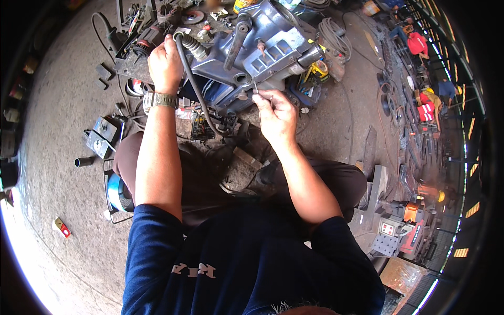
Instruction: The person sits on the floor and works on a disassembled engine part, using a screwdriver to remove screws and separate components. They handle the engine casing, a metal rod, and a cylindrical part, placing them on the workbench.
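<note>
A large grey metal housing (218, 62), cast with ribs and round bores, stands in front of me. My right hand (277, 116) is closed at its near edge, pinching a thin metal rod (255, 87) beside a round bore. My left hand (166, 67) is closed at the housing's left side, thumb up, against the bend of a dark hose (191, 79). What its fingers hold is hidden. Right of that hand, a coiled spring fitting (195, 48) sits on the housing. A dark lever arm (238, 42) lies across the top.
Tools and a grinding disc (192, 17) crowd the far left. Beside my left leg are a metal block (102, 137), a short pipe (84, 161) and a blue spool (118, 192). Coiled cable (335, 38) lies far right. An orange-and-grey machine (407, 223) stands at right; people (418, 44) are beyond.
</note>
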A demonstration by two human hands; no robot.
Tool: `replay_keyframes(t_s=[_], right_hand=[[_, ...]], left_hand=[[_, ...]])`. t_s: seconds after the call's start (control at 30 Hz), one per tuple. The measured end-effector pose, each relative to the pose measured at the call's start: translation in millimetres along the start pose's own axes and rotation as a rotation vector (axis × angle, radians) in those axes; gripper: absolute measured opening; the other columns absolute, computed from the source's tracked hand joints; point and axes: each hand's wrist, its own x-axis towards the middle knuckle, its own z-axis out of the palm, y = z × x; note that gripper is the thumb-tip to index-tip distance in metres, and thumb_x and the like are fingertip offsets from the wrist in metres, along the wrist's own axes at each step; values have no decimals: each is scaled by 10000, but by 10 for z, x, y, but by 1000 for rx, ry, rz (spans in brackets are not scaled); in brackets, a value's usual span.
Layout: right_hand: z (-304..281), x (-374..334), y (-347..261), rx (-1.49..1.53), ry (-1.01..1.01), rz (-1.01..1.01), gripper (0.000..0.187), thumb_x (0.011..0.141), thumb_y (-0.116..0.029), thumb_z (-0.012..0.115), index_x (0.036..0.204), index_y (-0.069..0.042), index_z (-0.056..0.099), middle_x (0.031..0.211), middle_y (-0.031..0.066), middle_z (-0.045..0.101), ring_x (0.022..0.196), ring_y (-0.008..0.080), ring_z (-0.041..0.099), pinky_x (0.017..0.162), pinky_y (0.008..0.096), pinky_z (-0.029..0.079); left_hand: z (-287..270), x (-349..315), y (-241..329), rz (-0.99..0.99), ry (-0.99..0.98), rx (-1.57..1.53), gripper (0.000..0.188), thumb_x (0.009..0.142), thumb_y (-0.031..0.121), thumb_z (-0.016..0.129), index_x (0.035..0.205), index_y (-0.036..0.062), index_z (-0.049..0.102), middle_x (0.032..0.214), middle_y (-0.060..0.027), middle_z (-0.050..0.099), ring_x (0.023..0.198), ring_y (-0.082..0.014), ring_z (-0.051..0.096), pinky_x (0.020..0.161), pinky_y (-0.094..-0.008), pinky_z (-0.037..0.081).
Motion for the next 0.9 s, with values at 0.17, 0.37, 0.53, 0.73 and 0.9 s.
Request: replay_keyframes(t_s=[0.17, 0.37, 0.53, 0.73, 0.9], right_hand=[[159, -83, 98, 111, 52, 40, 86, 997, -111, 703, 1016, -27, 707, 750, -27, 645, 603, 28, 539, 527, 206, 417], [206, -73, 108, 117, 75, 105, 110, 951, -104, 732, 983, -10, 682, 836, 83, 724, 764, 154, 685, 673, 314, 528], [-331, 280, -371, -511, -265, -310, 85, 896, -79, 686, 979, -75, 699, 906, 130, 697, 826, 349, 710, 701, 426, 575], [-450, 596, -937, -1165, -573, -746, 96, 910, -147, 621, 926, -102, 704, 886, 113, 660, 876, 287, 709, 715, 424, 571], [-577, 525, -1045, -731, -429, -442, 81, 921, -70, 671, 985, -45, 713, 935, 90, 713, 839, 234, 720, 743, 358, 567]], left_hand=[[15, -4, 7, -95, -67, -24, 454, 1056, 299, 437, 805, -14, 649, 749, -256, 653, 722, -480, 638, 661, -535, 497], [62, -9, -100, 239, 65, 177, 316, 1045, 211, 471, 861, 10, 631, 742, -212, 669, 671, -445, 644, 590, -514, 510], [7, -4, -35, 199, 18, 176, 267, 1034, 193, 489, 885, 31, 640, 732, -203, 666, 662, -438, 647, 561, -504, 508], [-67, 32, 285, -321, -119, -153, 497, 1045, 336, 453, 743, 13, 680, 775, -271, 660, 751, -499, 641, 663, -543, 509], [-23, 21, 85, 189, 71, 138, 385, 1053, 230, 458, 786, 14, 632, 719, -242, 649, 712, -477, 647, 588, -535, 517]])
